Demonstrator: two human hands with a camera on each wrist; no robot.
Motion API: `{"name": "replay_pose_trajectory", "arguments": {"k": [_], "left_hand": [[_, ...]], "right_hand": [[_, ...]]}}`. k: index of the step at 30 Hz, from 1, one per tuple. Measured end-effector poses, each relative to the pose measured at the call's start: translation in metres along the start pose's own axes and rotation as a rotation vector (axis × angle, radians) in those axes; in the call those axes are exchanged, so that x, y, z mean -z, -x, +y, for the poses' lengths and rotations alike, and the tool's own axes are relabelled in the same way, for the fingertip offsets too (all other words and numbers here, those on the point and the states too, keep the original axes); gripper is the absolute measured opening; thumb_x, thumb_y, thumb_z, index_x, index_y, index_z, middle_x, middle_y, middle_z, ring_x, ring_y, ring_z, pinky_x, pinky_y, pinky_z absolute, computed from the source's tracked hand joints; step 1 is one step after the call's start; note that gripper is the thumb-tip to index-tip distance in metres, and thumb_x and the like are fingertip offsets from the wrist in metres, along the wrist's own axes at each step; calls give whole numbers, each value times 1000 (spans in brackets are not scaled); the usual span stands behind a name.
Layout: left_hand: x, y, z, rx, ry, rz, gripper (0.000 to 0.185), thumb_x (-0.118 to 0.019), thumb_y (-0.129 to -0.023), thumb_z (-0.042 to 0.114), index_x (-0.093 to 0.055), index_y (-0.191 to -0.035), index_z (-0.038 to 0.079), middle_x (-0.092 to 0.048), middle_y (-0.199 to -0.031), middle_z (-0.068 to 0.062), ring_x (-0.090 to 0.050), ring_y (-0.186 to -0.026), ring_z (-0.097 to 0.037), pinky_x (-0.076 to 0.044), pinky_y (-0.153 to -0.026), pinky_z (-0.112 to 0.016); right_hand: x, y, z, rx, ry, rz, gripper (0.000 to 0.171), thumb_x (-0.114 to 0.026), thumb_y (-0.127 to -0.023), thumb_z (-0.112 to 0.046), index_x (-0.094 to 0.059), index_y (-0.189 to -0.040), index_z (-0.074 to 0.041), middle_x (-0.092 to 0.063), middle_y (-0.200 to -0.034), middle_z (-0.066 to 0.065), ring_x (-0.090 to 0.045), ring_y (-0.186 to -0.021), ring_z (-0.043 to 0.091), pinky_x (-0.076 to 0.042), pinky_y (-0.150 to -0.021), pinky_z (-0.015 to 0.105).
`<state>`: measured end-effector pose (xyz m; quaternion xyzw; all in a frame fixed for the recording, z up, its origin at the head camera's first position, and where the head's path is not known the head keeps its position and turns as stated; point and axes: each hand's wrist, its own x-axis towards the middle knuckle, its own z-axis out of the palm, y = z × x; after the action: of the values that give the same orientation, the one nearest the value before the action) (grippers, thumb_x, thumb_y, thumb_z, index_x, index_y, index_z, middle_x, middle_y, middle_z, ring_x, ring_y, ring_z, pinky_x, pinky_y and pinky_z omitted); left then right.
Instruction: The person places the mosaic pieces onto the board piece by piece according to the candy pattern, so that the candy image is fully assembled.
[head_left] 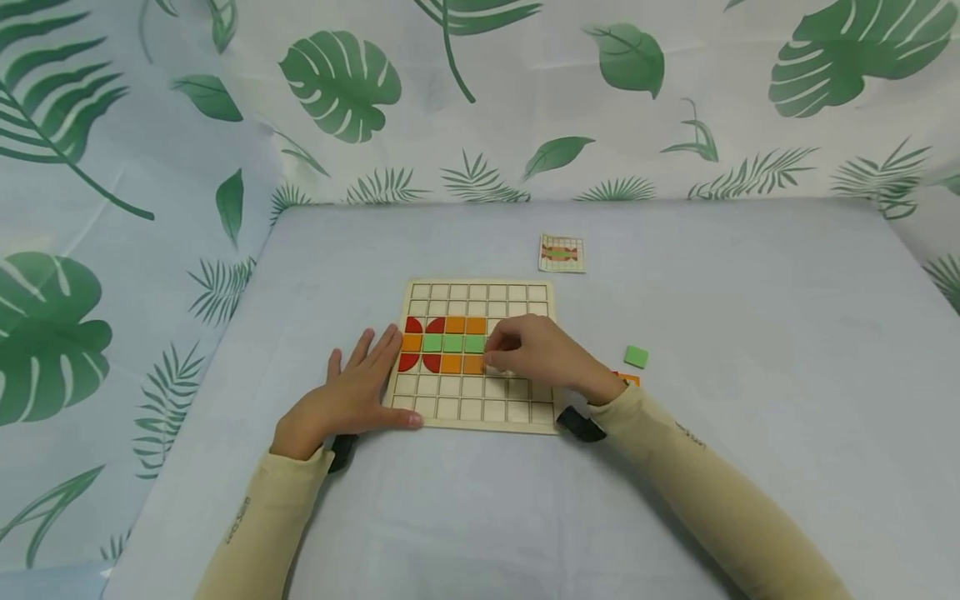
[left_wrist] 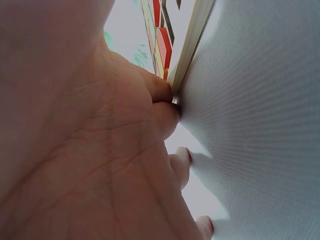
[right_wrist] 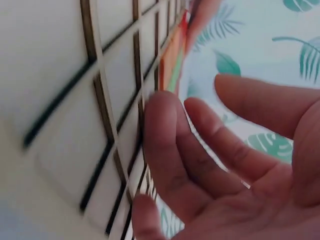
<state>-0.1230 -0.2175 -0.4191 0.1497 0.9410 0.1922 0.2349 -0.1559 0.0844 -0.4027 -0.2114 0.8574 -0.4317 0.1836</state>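
A pale, wood-like grid board [head_left: 471, 408] lies flat on the grey cloth [head_left: 420, 517], whose fine ribbed texture shows beside the board's edge in the left wrist view. Thin raised ridges divide the board into square cells with darker seams. On the board's left and middle cells sit 12 smooth, flat tiles: 4 red tiles [head_left: 408, 363] with rounded sides, 5 orange tiles [head_left: 454, 325] and 3 green tiles [head_left: 453, 342], the last 2 kinds square.

The left hand [head_left: 348, 396] is spread at the board's left edge, forefinger against that edge and thumb at the near left corner. The right hand [head_left: 543, 350] is over the board's right part, fingers bent beside the end of the tile rows; the right wrist view shows the thumb apart from the fingertips, and whether a fingertip touches the board I cannot tell.

Small dark lettering marks the left sleeve [head_left: 262, 517] and right sleeve [head_left: 712, 483], too blurred to read. Behind the board lies a small card [head_left: 561, 253] printed with a coloured pattern on a grid.

Right of the board lie a loose green square [head_left: 637, 357] and some red and orange pieces [head_left: 628, 380], partly covered by the right wrist. The right hand hides several board cells. A leaf-printed backdrop [head_left: 495, 83] hangs behind the board
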Motion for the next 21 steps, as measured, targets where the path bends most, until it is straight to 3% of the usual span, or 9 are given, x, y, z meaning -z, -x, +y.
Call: {"name": "replay_pose_trajectory", "arguments": {"k": [10,14,21], "left_hand": [[2,1,-2,-18,6,-4,130,-86,-87,57,-4,-172,3,2,-180,-14,13,-162,-39,9,-120,-74],[2,1,-1,-20,16,-6,130,-86,-87,57,-3,-172,3,1,-180,-14,13,-163,-39,10,-120,-74],[1,3,0,-5,31,-8,131,-85,-86,59,-2,-172,4,1,-180,-14,12,-163,-39,11,-120,-72]], "right_hand": [[17,24,13,110,-9,-132,24,-69,-106,-25,-76,-123,-9,-75,-118,-2,-66,-109,18,-52,-99,44],[27,31,19,115,-32,-171,31,-69,-106,-25,-73,-133,-9,-73,-130,1,-65,-119,19,-50,-105,47],[60,44,27,59,4,-63,33,-72,-104,-25,-72,-133,-9,-70,-134,5,-61,-126,27,-48,-109,53]]}}
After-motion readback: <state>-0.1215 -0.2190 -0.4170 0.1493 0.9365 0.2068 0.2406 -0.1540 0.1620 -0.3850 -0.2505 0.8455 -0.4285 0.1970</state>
